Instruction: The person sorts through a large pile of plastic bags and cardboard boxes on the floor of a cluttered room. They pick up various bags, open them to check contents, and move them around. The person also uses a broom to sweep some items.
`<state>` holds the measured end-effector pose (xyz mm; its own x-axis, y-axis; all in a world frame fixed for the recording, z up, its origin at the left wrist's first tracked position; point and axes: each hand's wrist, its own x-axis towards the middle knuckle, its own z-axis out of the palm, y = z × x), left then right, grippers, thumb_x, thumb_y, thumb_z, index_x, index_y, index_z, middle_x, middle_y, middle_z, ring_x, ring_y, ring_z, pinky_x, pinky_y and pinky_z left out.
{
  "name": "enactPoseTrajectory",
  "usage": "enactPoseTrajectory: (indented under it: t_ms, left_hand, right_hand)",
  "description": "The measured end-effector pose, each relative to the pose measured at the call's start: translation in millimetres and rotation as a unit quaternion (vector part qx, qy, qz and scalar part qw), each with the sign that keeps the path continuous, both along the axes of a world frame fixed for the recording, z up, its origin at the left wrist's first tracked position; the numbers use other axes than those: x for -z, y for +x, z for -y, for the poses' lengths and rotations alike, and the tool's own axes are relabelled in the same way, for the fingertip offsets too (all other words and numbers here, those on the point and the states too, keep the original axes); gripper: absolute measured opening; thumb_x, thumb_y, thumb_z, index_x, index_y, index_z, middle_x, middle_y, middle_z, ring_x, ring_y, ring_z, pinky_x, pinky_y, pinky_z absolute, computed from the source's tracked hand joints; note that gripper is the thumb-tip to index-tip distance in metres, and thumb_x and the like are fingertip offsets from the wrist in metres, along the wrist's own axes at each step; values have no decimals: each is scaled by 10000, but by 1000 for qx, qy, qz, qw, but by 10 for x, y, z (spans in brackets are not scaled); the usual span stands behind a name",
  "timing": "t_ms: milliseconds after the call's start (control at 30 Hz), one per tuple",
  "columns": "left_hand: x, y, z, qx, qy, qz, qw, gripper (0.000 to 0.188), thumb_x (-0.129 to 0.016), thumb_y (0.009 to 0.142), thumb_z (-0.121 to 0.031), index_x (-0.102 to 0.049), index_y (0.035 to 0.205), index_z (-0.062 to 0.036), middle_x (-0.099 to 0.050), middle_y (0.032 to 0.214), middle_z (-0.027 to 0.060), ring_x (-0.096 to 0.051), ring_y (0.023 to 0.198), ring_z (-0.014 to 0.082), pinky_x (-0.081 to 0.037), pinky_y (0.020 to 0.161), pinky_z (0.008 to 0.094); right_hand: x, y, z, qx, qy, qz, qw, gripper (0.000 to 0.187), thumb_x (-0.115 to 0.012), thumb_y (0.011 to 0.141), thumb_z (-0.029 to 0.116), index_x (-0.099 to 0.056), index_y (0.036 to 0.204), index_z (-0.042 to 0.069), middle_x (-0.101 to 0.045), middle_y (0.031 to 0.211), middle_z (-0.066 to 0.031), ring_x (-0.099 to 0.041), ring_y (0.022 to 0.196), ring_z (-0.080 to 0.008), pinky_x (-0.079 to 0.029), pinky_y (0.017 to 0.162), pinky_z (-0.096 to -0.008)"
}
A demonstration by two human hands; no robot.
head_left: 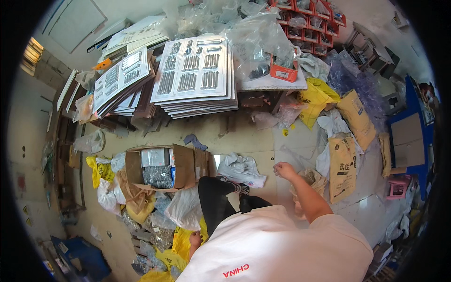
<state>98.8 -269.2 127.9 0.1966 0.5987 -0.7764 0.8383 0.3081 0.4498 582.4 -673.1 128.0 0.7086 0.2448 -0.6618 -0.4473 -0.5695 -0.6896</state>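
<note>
My right hand (283, 170) hangs over the tiled floor, its fingers loosely curled with nothing seen in them. Nearest to it on the floor is a crumpled white cloth (240, 170), to its left. My left hand (195, 239) hangs low by my side, beside yellow plastic bags (181, 242); its fingers are too small and hidden to read. In front of my legs, an open cardboard box (184, 165) holds a grey box and a clear bag of small dark parts (157, 176).
Ahead, a table bears stacked boards (192, 70) of metal parts in sealed film, with plastic bags (258, 42) and a red bin (283, 73) beside them. Red bins (312, 26) stand behind. Yellow sacks (343, 164) lie at right, near a pink stool (398, 186).
</note>
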Motion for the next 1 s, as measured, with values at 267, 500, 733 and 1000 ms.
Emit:
enactPoseTrajectory:
  t_ms: [267, 500, 733, 1000]
  left_hand:
    - [317, 429, -117, 79, 11, 12, 997, 350, -630, 939, -292, -640, 1109, 12, -679, 850, 129, -655, 695, 218, -507, 521, 360]
    - [717, 954, -602, 144, 28, 45, 988, 399, -601, 944, -376, -693, 1035, 1, -703, 817, 150, -681, 714, 239, -537, 627, 375]
    - [404, 1270, -584, 234, 166, -22, 958, 373, -566, 914, -340, -731, 1045, -33, -711, 1061, 254, -674, 1039, 422, -529, 895, 491]
    - [78, 962, -194, 87, 169, -13, 982, 340, -572, 899, -316, -732, 1004, -36, -716, 1028, 237, -664, 1011, 439, -530, 889, 491]
  right_hand:
    - [346, -570, 572, -67, -91, -48, 992, 225, -547, 1001, 169, -694, 1094, 27, -735, 980, -87, -711, 809, -191, -568, 671, -324]
    - [688, -1172, 1596, -137, -154, -5, 979, 219, -596, 913, 211, -701, 810, 48, -680, 701, -113, -656, 571, -246, -531, 557, -380]
    - [275, -1244, 1388, -188, 14, 68, 980, 273, -479, 999, 189, -684, 956, 13, -681, 760, -124, -645, 590, -218, -505, 500, -335]
    - [606, -634, 1229, -415, 120, 132, 892, 244, -459, 989, 142, -650, 1007, -8, -685, 792, -156, -640, 588, -231, -503, 479, -352]
